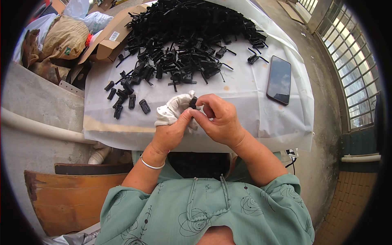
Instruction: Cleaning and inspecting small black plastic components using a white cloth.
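My left hand (pixel 173 122) wears a white cloth glove (pixel 174 107) over its fingers, with the thumb bare. It grips a small black plastic part (pixel 193 103), upright near the table's front. My right hand (pixel 218 118) meets it there, thumb and index finger closed at the part's right side; what exactly they pinch is too small to tell. Beyond the hands lies a big heap of black plastic parts (pixel 192 36), many with thin prongs sticking out. Left of my left hand are several stubby black pieces without prongs, the nearest black piece (pixel 144 106) lying apart.
White plastic sheeting (pixel 241 87) covers the table. A dark phone (pixel 279 79) lies at the right, near a stray pronged part (pixel 255 57). An open cardboard box (pixel 112 41) and bags (pixel 65 36) crowd the far left. A pale pipe (pixel 45 127) runs along the left wall.
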Demonstrator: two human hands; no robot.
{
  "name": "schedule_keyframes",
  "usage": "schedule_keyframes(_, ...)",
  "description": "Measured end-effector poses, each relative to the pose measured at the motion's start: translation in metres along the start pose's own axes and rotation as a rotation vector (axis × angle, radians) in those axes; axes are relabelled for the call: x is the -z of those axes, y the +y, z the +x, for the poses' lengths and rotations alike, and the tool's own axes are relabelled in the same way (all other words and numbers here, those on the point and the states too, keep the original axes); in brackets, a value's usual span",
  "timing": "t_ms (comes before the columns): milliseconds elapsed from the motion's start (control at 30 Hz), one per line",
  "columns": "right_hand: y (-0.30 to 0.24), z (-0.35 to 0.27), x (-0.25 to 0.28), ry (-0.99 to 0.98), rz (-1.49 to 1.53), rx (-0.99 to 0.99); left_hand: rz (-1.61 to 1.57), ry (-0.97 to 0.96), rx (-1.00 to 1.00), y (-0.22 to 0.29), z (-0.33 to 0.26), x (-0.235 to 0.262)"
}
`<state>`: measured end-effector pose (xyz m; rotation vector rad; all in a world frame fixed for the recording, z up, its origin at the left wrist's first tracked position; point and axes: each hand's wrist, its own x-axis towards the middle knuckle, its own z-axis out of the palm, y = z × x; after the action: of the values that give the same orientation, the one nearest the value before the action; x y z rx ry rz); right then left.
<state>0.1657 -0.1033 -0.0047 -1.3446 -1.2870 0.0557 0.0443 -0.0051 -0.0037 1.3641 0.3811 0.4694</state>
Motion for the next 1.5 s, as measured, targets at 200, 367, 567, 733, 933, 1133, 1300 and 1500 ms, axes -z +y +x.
schedule_keyframes(200, 0.001, 0.004, 0.006, -0.065, 0.227, -0.411, 0.177, -0.141, -0.067, 0.006, -0.003, -0.002)
schedule_keyframes(367, -0.001, 0.009, 0.016, -0.246, 0.146, -0.385, 0.1, -0.009, -0.03, 0.003, -0.001, 0.002)
schedule_keyframes(567, 0.001, 0.006, 0.017, -0.406, 0.119, -0.365, 0.249, 0.083, -0.03, -0.001, -0.003, -0.003)
schedule_keyframes(733, 0.002, 0.008, 0.021, -0.514, 0.163, -0.403, 0.488, 0.09, -0.128, -0.001, -0.003, -0.002)
schedule_keyframes(933, 0.004, 0.001, 0.005, -0.364, 0.229, -0.489, 0.7, 0.1, -0.438, -0.003, -0.003, -0.003)
schedule_keyframes(1133, 0.003, -0.002, -0.008, -0.293, 0.093, -0.442, 0.921, 0.124, -0.509, -0.007, -0.004, 0.0)
schedule_keyframes(1300, 0.006, 0.003, 0.006, -0.28, 0.113, -0.369, 0.361, 0.122, -0.323, -0.011, 0.005, -0.001)
schedule_keyframes(1500, 0.017, -0.002, 0.013, -0.33, -0.176, -0.156, -0.059, 0.07, 0.004, 0.008, 0.002, 0.004)
